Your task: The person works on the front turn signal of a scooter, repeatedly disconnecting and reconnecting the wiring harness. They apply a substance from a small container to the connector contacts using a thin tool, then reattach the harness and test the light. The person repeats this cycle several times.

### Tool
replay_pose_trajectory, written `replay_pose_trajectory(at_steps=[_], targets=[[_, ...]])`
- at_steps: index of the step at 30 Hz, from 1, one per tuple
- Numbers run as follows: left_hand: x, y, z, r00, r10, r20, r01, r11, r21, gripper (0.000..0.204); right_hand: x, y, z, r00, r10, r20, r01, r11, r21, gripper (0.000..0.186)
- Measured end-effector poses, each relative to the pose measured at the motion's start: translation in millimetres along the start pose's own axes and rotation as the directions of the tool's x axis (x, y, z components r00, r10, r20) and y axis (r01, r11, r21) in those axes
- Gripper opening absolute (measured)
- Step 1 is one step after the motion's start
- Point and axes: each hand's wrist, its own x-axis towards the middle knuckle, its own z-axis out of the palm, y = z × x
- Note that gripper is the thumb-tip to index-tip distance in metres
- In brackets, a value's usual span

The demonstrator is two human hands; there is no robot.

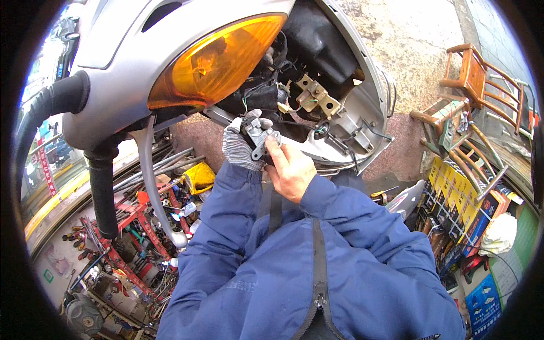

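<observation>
Dead centre of the frame, a small grey metal bracket [262, 137] is gripped between both hands. The left hand [241, 144], in a grey knit glove, is closed around the bracket's upper left side, and the bare right hand [290, 168] is pinched onto its lower right end with the thumb laid on top. The part is held just below the opened-up front of a silver scooter [124, 34], right by the exposed wiring [266, 85] and a brass-coloured metal plate [313, 96] inside the cowl. An orange turn-signal lens [218, 59] is seen just above and to the left of the hands. Further left, a black handlebar grip [59, 97] is sticking out at the upper left edge. Blue jacket sleeves fill the bottom middle. A red tool rack [133, 232] crammed with tools is spotted at lower left, and wooden chairs [476, 79] are stacked at upper right.
</observation>
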Motion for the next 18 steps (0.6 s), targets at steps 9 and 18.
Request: replay_pose_trajectory(at_steps=[9, 18], targets=[[-2.1, 3.7, 3.6, 0.975, -0.153, 0.159, 0.172, 0.979, -0.111, 0.05, 10.7, 0.7, -4.7, 0.977, -0.213, -0.027, 0.211, 0.975, -0.074, 0.055], [-1.9, 7.4, 2.0, 0.961, -0.183, 0.207, 0.21, 0.971, -0.115, 0.052, 16.8, -3.1, -9.9, 0.975, -0.212, -0.065, 0.209, 0.977, -0.05, 0.055]])
